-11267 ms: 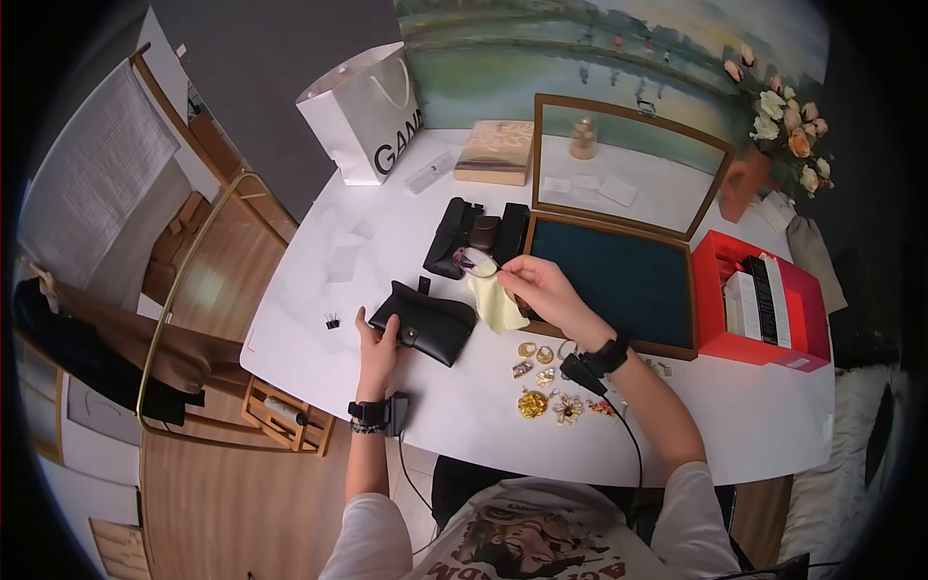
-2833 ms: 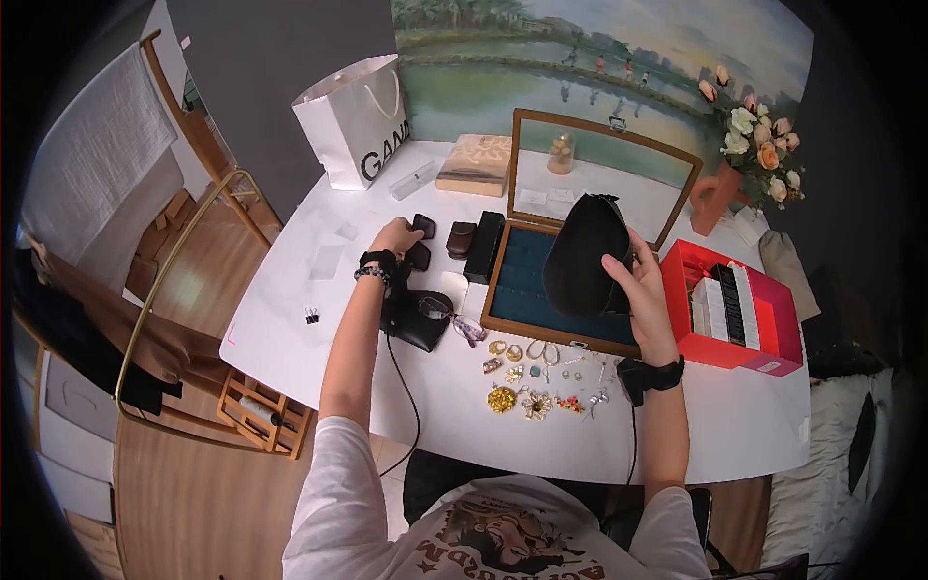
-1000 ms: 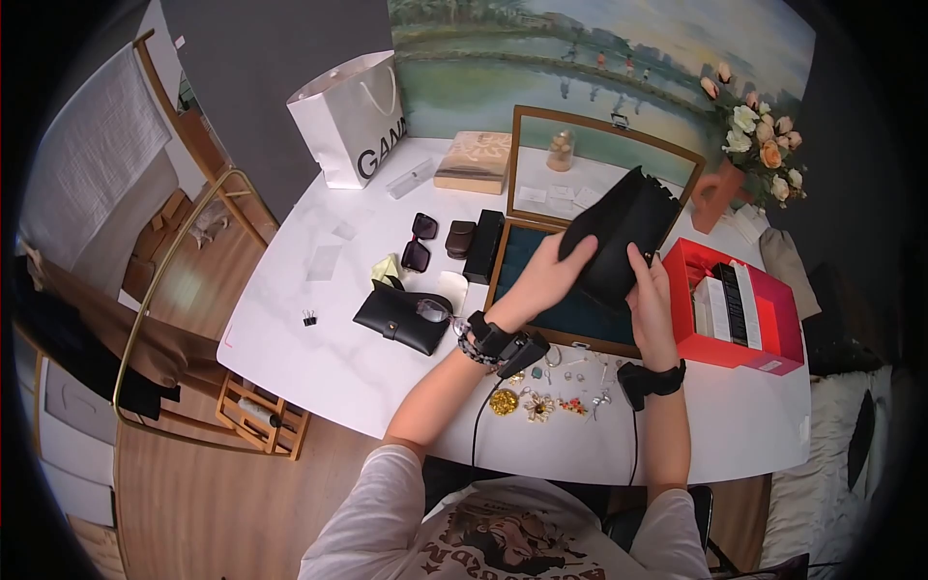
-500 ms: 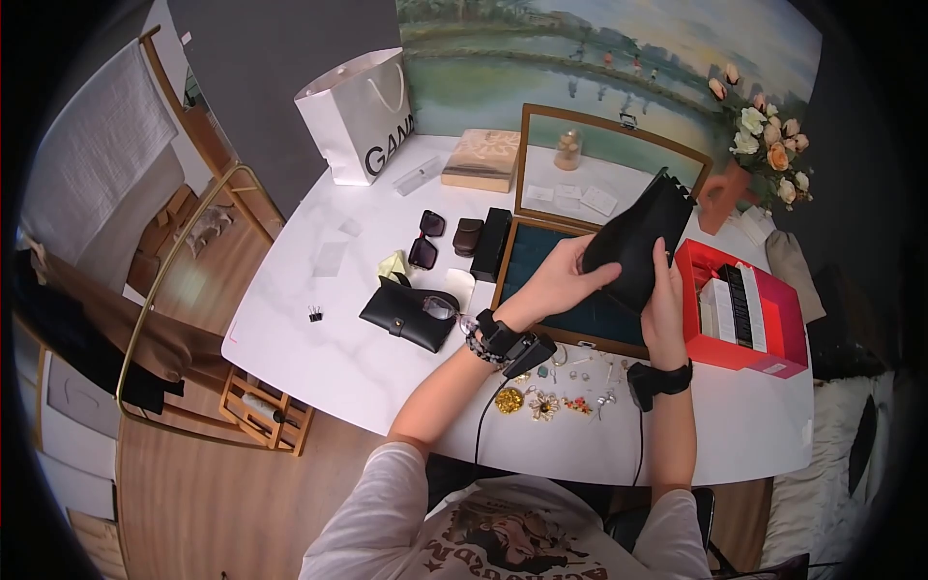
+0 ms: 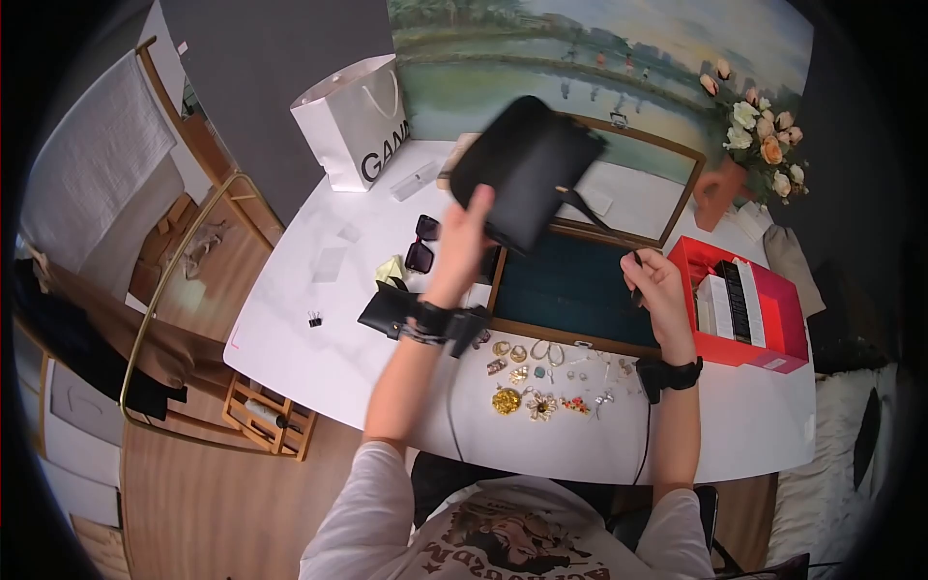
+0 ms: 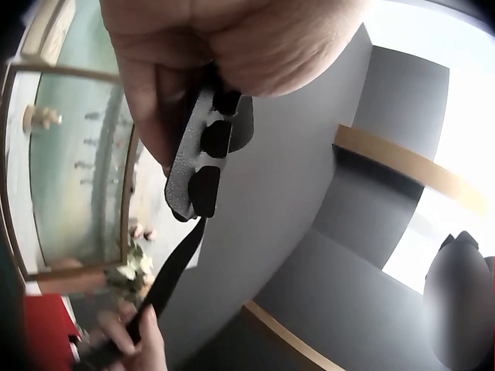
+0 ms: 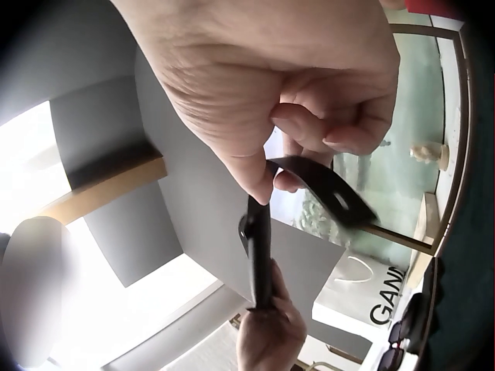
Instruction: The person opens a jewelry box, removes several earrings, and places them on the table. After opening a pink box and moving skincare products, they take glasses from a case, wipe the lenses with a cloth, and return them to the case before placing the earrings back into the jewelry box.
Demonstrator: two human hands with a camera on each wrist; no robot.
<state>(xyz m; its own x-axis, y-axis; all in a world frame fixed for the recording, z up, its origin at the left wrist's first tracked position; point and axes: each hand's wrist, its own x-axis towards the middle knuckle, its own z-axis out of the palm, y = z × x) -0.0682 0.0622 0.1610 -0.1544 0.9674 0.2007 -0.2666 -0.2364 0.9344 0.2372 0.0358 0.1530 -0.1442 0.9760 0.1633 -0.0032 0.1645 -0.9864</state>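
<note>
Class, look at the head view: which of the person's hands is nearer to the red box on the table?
Right. The right hand is just beside the red box; the left hand is raised across the tray, holding the black pouch.

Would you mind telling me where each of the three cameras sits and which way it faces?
Head: above, looking down at the table; both arms, left hand lifting the black pouch.
Left wrist: below the left hand, looking up at the pouch's scalloped edge.
Right wrist: under the right hand pinching the strap.
All three views show the strap.
</note>
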